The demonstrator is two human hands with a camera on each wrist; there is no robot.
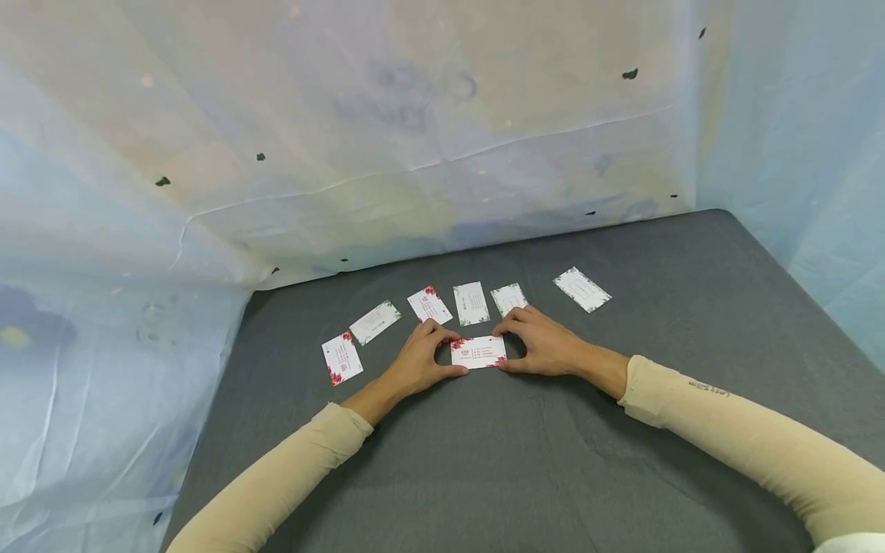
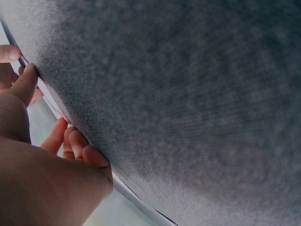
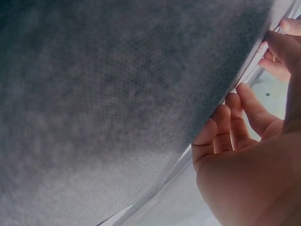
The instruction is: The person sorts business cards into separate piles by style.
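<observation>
Grip: left hand (image 1: 422, 359) and right hand (image 1: 542, 343) pinching opposite short ends of one card (image 1: 478, 352), flat on the grey bench (image 1: 553, 461), long axis left-to-right, equally near both.

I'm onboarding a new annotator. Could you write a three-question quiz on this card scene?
1. How many cards lie on the grey mat in total?
2. True or false: both hands hold the same card.
3. Which card lies apart at the far right: A red-flowered, B green-edged?

Key: 1. Seven. 2. True: the left hand and right hand pinch the ends of the red-flowered card. 3. B, the green-edged card.
</observation>
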